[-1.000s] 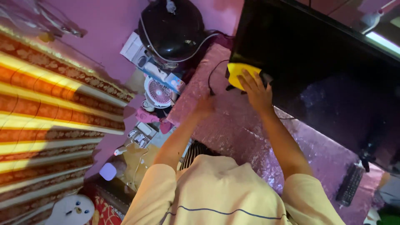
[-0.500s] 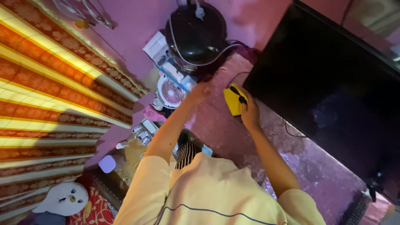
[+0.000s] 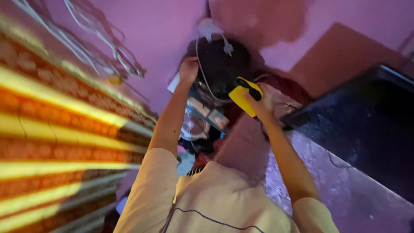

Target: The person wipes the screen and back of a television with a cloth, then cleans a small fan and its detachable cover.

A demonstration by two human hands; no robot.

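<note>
My right hand (image 3: 265,105) holds a yellow cleaning cloth (image 3: 242,97) with a black strap, raised just in front of a round black helmet (image 3: 222,64). My left hand (image 3: 189,70) is stretched out and rests on the left side of that helmet, fingers curled against it. A white cord (image 3: 210,31) runs over the helmet's top. The frame is blurred by head motion.
A large dark television screen (image 3: 371,129) stands at the right on a table with a shiny purple cover (image 3: 345,198). A small white and pink fan (image 3: 192,126) and boxes sit below the helmet. An orange and yellow striped curtain (image 3: 56,146) fills the left. Wires hang on the pink wall (image 3: 151,30).
My right hand carried the yellow cloth away from the television's corner up to the helmet. My left hand left the table and reached the helmet's side. The view swung upward.
</note>
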